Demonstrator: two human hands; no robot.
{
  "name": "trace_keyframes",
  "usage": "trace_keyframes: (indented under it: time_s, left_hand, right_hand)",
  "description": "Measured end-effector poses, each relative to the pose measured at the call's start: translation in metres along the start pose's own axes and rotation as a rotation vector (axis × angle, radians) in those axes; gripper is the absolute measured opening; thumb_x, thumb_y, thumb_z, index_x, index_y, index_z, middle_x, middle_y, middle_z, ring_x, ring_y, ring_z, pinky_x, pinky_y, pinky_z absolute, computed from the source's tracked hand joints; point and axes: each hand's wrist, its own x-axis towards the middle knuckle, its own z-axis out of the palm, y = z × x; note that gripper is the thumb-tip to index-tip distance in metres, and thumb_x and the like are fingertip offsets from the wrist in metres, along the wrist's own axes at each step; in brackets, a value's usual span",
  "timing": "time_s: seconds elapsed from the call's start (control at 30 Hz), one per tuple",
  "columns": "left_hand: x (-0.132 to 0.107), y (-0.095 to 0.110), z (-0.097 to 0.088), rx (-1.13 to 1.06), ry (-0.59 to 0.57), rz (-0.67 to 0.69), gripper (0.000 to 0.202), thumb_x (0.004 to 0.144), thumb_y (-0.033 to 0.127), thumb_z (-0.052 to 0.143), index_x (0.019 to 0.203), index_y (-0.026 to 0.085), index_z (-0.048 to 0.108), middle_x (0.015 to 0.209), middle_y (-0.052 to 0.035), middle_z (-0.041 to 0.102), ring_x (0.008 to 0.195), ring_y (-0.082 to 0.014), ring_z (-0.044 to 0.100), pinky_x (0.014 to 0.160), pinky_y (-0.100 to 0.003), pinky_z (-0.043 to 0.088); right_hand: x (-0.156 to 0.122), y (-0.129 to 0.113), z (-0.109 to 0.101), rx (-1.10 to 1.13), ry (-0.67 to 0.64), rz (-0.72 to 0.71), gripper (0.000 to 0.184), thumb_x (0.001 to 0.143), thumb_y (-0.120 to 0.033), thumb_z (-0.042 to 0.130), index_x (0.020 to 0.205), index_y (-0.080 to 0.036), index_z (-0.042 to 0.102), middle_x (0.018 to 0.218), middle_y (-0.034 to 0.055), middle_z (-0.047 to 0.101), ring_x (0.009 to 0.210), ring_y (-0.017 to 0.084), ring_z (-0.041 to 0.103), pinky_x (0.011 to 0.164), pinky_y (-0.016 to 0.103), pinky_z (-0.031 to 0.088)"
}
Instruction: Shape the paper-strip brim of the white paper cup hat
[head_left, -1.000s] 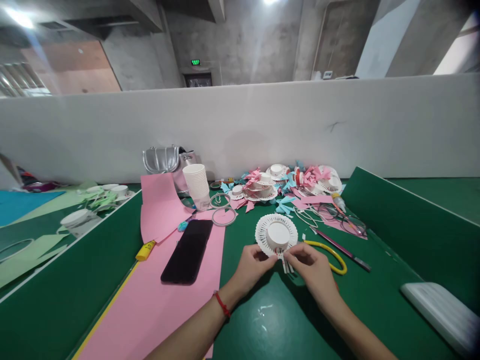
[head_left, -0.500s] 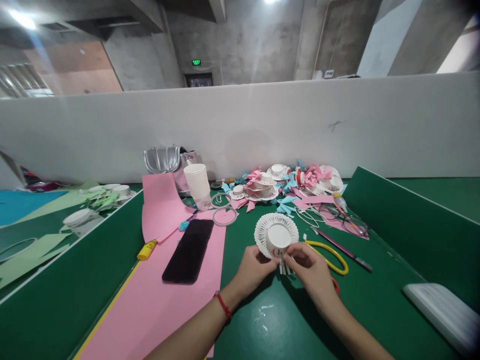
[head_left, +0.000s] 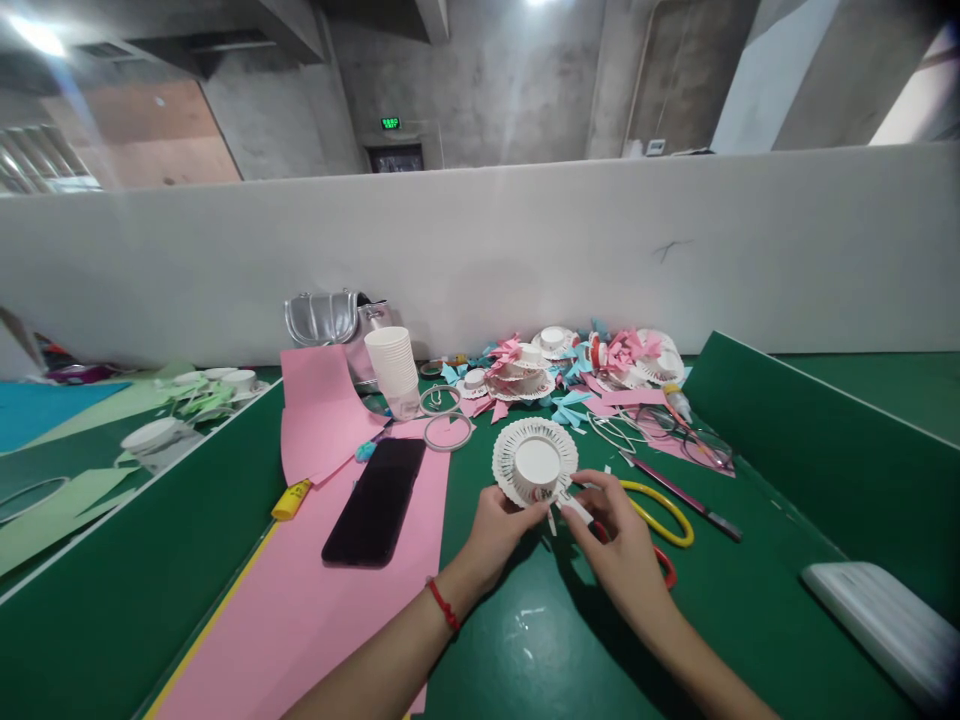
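Observation:
A paper cup [head_left: 538, 461], its side cut into strips and folded outward into a round fringed rim, is held above the green table. My left hand [head_left: 501, 530] pinches its near left edge between thumb and fingers. At the near right edge, my right hand [head_left: 613, 530] has thumb and forefinger closed on a loose white paper strip of the same cup. Another thin strip sticks down between the hands. Partly hidden behind my right hand lie scissors, with one yellow handle loop [head_left: 664, 512] and one red loop [head_left: 666, 567] showing.
A phone [head_left: 375, 500] lies on pink paper [head_left: 300, 620] at left. Behind stand stacked paper cups [head_left: 394, 365] and a silver bag [head_left: 322, 318]. Finished cup pieces and pink and blue paper flowers [head_left: 630, 350] are heaped against the partition. Glasses [head_left: 709, 450] and a pencil [head_left: 686, 497] lie right.
The cup has shifted slightly left and turned. My right hand has drawn away from my left, pulling one strip outward to the right; several hanging strips no longer show below the rim.

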Motion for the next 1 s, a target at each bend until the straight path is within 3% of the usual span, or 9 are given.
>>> trace_keyframes:
  time_s: [0.13,0.33,0.47,0.6,1.0]
  left_hand:
    - [0.001,-0.001,0.000,0.059,0.029,0.065,0.019,0.052,0.017,0.071,0.068,0.010,0.065,0.066,-0.0032,0.064,0.060,-0.0123,0.053,0.059,-0.022,0.041]
    - [0.002,-0.002,-0.002,0.051,0.078,0.037,0.013,0.053,0.019,0.070,0.058,0.011,0.061,0.053,0.0013,0.056,0.048,-0.0081,0.044,0.050,-0.019,0.035]
    - [0.002,-0.002,-0.004,0.013,0.080,0.008,0.013,0.054,0.019,0.069,0.056,0.011,0.059,0.049,0.0034,0.050,0.045,-0.0060,0.037,0.045,-0.019,0.030]
    - [0.002,-0.001,-0.004,-0.001,0.073,-0.014,0.015,0.054,0.020,0.069,0.055,0.011,0.057,0.048,0.0039,0.049,0.045,-0.0059,0.036,0.045,-0.019,0.028]
    - [0.004,-0.005,-0.005,-0.003,0.094,-0.012,0.016,0.052,0.021,0.069,0.055,0.010,0.058,0.050,0.0032,0.050,0.047,-0.0071,0.038,0.048,-0.021,0.029]
  right_hand:
    - [0.001,-0.003,-0.004,-0.086,-0.005,-0.074,0.013,0.076,-0.027,0.050,0.075,-0.018,0.059,0.076,0.0054,0.062,0.073,0.018,0.057,0.067,0.028,0.043]
    - [0.002,0.001,-0.002,-0.132,-0.071,-0.120,0.014,0.075,-0.026,0.052,0.074,-0.018,0.063,0.073,0.0051,0.063,0.068,0.018,0.056,0.063,0.028,0.044]
    - [0.003,0.003,0.002,-0.011,-0.147,-0.021,0.015,0.073,-0.028,0.053,0.075,-0.017,0.064,0.073,0.0055,0.065,0.066,0.018,0.059,0.061,0.028,0.046]
    - [0.002,0.001,0.004,0.074,-0.131,0.076,0.013,0.069,-0.027,0.057,0.071,-0.016,0.064,0.068,0.0043,0.066,0.063,0.017,0.060,0.061,0.028,0.047]
    - [0.001,0.002,0.006,-0.018,-0.167,0.036,0.008,0.071,-0.020,0.054,0.073,-0.016,0.061,0.068,0.0037,0.064,0.063,0.017,0.058,0.061,0.028,0.047]
